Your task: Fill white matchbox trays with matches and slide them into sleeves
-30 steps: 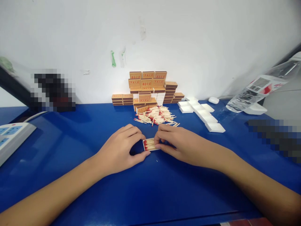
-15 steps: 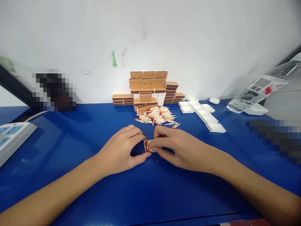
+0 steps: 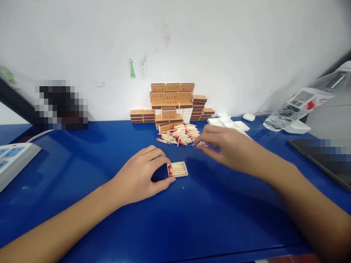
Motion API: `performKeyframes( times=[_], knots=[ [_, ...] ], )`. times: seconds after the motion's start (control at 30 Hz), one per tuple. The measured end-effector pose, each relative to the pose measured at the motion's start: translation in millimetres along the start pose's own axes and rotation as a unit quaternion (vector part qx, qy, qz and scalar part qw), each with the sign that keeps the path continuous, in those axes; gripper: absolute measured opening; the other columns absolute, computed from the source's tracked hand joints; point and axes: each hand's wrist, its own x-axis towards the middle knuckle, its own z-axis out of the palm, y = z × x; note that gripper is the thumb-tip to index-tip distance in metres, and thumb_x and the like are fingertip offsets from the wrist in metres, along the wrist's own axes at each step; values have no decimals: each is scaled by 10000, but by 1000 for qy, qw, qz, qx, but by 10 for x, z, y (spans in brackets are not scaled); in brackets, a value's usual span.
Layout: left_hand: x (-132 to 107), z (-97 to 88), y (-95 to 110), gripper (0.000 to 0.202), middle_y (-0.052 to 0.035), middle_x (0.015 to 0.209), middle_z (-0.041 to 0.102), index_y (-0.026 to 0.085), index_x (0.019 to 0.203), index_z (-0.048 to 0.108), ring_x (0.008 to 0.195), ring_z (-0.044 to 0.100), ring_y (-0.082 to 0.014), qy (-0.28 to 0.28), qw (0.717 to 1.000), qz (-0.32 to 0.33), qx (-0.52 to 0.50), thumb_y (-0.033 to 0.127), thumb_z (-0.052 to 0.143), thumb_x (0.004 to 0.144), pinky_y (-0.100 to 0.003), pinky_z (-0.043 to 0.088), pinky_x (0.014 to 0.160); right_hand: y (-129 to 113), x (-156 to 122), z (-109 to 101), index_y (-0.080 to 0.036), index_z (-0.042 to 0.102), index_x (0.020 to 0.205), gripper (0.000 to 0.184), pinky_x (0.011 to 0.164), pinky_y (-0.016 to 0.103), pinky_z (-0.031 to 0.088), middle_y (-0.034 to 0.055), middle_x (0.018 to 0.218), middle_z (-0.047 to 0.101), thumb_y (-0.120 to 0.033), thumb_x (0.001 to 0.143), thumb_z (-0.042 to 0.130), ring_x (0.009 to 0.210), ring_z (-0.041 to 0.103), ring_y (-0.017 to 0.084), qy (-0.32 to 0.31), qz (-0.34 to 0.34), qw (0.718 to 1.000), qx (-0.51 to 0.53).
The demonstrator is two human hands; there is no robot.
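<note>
Left hand (image 3: 138, 174) touches matchbox tray's (image 3: 177, 169) left edge.

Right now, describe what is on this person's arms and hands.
Nothing is worn. The left hand and right hand are bare: no gloves, rings, watch or bracelets visible. Both forearms are uncovered to the picture's edge, with no sleeves. The right hand is slightly blurred.

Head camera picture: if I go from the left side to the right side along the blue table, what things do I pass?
Power strip → left hand → small tray filled with matches → right hand → plastic water bottle lying on its side.
</note>
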Motion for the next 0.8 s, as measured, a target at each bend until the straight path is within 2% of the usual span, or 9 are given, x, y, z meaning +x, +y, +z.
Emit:
performKeyframes(
  times=[0.07,0.13,0.27,0.4,0.53,0.67,0.8],
  knots=[
    [-1,-1,0,256,-79,1062,732,171,1121,712,1012,651,-259,0,1000,-1,-1,355,748,946,-451,560,934,236,-13,-75,-206,744,949,202,686,343,428,79,878,652,-279,996,561,759,585,205,-14,49,998,-29],
    [-1,-1,-2,263,-81,1067,733,172,1133,714,1010,652,-257,-1,1000,-3,-5,352,750,945,-449,562,935,435,-26,-102,-227,745,965,177,673,337,427,61,843,649,-335,968,605,743,574,204,-54,81,995,-9],
    [1,-4,-11,252,-85,1069,733,178,1136,718,994,655,-251,5,1000,-4,-11,347,742,950,-438,564,920,620,-28,-23,-238,759,1049,239,712,334,441,65,938,654,-416,957,628,813,577,208,-121,82,988,56],
    [2,-7,-11,247,-87,1071,732,180,1132,722,999,658,-256,8,1000,-5,-12,348,736,952,-437,565,917,621,-8,75,-225,740,1030,258,731,332,426,63,947,646,-431,995,589,827,565,206,-131,78,985,75],
    [4,-4,0,256,-92,1076,734,169,1134,720,1004,656,-259,5,1000,-3,-13,352,735,954,-448,561,933,573,-19,95,-204,688,988,263,706,332,410,63,923,654,-424,1020,547,794,555,204,-162,113,977,77],
    [4,0,-2,263,-92,1079,731,169,1144,716,1008,652,-257,3,1000,-5,-14,343,744,948,-447,562,934,475,-50,85,-198,671,1007,277,717,348,440,88,968,679,-400,1044,485,817,591,219,-180,131,971,89],
    [7,2,-15,263,-93,1072,734,171,1137,714,1000,651,-259,4,1000,-5,-14,352,741,949,-454,565,932,341,-66,73,-208,667,981,316,723,362,466,100,994,687,-448,1054,476,825,613,227,-177,124,972,88]
  ],
)
